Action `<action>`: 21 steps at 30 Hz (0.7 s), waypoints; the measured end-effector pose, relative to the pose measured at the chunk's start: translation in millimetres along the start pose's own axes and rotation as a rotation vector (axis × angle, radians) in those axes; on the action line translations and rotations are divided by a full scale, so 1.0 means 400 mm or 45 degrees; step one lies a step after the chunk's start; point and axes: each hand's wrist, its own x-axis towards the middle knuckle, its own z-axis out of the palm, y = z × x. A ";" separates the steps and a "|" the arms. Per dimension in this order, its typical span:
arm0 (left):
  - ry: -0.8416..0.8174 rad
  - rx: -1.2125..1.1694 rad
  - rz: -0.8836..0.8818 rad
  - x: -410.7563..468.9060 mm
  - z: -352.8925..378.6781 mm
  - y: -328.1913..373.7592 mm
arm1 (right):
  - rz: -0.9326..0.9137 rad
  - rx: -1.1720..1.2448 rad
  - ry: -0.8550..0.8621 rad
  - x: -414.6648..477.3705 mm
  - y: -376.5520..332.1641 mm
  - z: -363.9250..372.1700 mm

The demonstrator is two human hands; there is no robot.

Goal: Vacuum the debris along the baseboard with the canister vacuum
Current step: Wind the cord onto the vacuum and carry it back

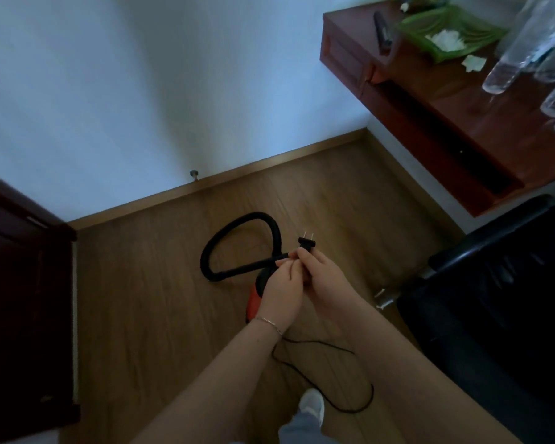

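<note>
A small red canister vacuum sits on the wood floor, mostly hidden under my hands. Its black hose loops up and left from it. My right hand grips the black two-pin plug, pins pointing up. My left hand pinches the thin black cord just below the plug. The rest of the power cord trails in a loop on the floor by my shoe. The wooden baseboard runs along the white wall beyond; I cannot make out debris there.
A dark wooden door stands at left, with a door stopper on the baseboard. A reddish desk at right carries a green tray and clear bottles. A black office chair fills the lower right.
</note>
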 end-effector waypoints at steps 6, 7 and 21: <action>-0.147 0.039 0.002 0.084 -0.048 -0.036 | 0.008 0.077 0.055 0.055 0.012 0.029; -0.182 0.055 0.006 0.100 -0.057 -0.046 | 0.013 0.096 0.074 0.064 0.018 0.036; -0.596 0.085 0.066 0.291 -0.072 -0.371 | 0.000 0.147 0.435 0.260 0.354 0.014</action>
